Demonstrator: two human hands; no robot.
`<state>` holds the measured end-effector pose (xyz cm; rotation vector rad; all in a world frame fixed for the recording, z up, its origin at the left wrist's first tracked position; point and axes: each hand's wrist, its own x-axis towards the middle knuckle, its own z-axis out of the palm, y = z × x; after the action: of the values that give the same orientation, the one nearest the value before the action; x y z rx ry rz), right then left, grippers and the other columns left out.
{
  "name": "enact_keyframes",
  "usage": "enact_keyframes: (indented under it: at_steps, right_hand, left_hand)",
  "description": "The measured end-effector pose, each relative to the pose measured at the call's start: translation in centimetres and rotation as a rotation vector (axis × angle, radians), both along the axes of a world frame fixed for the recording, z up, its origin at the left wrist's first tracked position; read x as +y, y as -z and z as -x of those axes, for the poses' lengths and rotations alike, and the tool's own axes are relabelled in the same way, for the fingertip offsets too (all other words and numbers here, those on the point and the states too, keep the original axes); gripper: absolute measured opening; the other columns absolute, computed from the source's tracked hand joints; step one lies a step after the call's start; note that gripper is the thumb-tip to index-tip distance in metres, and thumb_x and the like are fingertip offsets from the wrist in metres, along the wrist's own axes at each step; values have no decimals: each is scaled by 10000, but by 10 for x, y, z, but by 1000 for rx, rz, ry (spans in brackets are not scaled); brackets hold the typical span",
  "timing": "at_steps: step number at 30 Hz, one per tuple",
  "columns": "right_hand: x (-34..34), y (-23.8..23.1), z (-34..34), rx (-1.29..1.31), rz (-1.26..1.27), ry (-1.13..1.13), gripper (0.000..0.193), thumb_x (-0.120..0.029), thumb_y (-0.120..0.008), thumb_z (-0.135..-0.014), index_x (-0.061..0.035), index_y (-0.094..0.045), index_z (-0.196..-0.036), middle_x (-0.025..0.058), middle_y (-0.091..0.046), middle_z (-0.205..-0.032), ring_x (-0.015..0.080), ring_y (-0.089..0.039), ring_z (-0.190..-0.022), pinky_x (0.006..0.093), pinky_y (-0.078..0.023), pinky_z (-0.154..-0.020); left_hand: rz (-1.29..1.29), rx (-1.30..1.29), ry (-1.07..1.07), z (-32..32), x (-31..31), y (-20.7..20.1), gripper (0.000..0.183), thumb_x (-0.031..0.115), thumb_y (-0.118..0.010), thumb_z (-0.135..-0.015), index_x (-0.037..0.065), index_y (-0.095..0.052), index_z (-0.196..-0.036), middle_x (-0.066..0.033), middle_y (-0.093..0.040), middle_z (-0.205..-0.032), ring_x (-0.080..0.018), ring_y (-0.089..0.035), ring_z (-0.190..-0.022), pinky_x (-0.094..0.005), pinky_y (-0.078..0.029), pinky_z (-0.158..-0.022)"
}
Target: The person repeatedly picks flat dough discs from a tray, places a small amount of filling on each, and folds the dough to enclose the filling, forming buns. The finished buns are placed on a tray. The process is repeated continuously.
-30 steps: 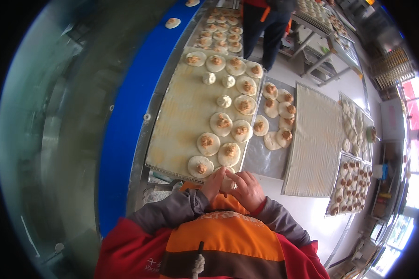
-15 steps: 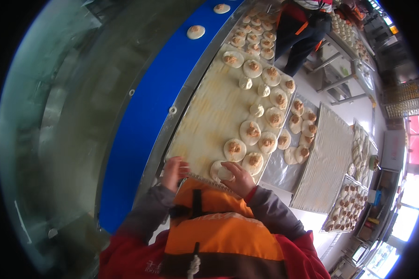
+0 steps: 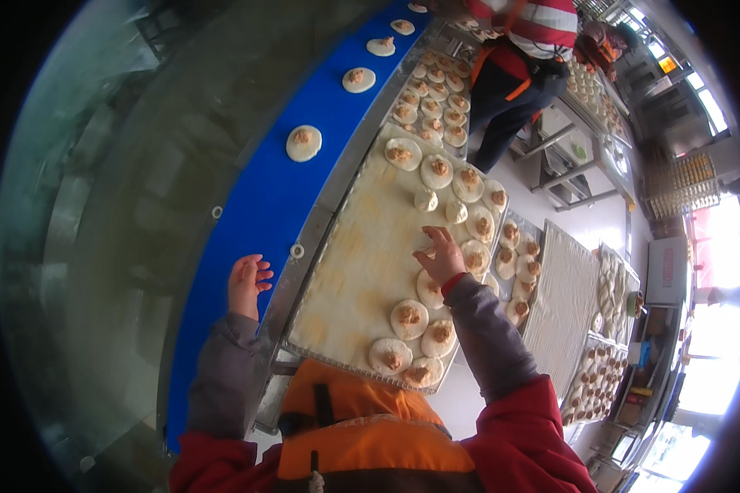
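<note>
My left hand [image 3: 248,283] is raised over the blue conveyor belt [image 3: 247,218], fingers apart and holding nothing. My right hand [image 3: 442,255] reaches over the middle of the tray [image 3: 337,267], its fingers curled together. Whatever they grip, if anything, is hidden. Just beyond it stand a small white pleated bun [image 3: 425,200] and another pleated bun [image 3: 456,212]. Flat dough rounds topped with brownish filling lie along the tray's far, right and near sides. The nearest dough round [image 3: 390,356] rests by the front edge. A filled dough round [image 3: 304,143] lies on the belt, with several more behind it.
A metal rail [image 3: 304,267] runs between belt and tray. Right of the tray are another tray of filled rounds [image 3: 510,263], a covered tray [image 3: 559,283] and a tray of topped pieces [image 3: 596,374]. Ahead, a person [image 3: 522,70] stands beside a farther tray [image 3: 432,99].
My right hand has left the nearest dough round and reached farther across the tray. The left hand has moved left over the belt. More filled rounds show on the belt.
</note>
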<state>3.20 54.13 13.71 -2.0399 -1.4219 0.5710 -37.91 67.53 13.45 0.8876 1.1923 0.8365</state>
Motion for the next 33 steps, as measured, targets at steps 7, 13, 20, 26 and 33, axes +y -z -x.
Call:
enact_keyframes:
  at_steps: [7, 13, 20, 26, 33]
  right_hand:
    - [38, 10, 2, -248, 230, -120, 629, -236, -770, -790, -101, -529, -1355, 171, -562, -1337, 387, -525, -1233, 477, -440, -1031]
    - [105, -25, 17, -315, 14, -234, 572, -260, -746, -842, -107, -550, -1357, 161, -615, -1290, 368, -578, -1184, 453, -478, -982]
    - [336, 23, 36, -62, -116, -145, 498, -404, -650, -942, -54, -599, -1292, 210, -633, -1289, 390, -602, -1165, 460, -488, -966]
    - [372, 30, 85, -248, 399, -303, 748, -624, -765, -760, -32, -687, -1211, 212, -681, -1184, 385, -638, -1097, 427, -527, -900]
    - [276, 26, 172, -401, -135, -391, 307, -365, -751, -790, -130, -650, -959, 120, -634, -907, 326, -614, -872, 401, -534, -765]
  left_hand:
    - [-263, 222, -55, -25, 72, 48, 339, 165, -624, -986, 76, -552, -1305, -98, -652, -1199, -173, -647, -981, -308, -536, -791]
    - [-538, 788, 44, -54, 152, 77, 582, 283, -752, -880, -12, -538, -1334, -202, -620, -1252, -297, -642, -1050, -370, -523, -904]
    - [-251, 671, 299, 11, 145, 63, 667, 365, -846, -761, -53, -595, -1215, -181, -697, -925, -305, -683, -865, -393, -553, -782]
    - [-397, 655, 304, 57, 106, 53, 490, 242, -867, -736, 2, -611, -1078, -123, -652, -856, -279, -642, -760, -394, -517, -671]
    - [-752, 771, 628, 97, 42, 11, 565, 50, -898, -621, 39, -534, -1053, -194, -579, -1102, -387, -562, -1040, -444, -481, -855]
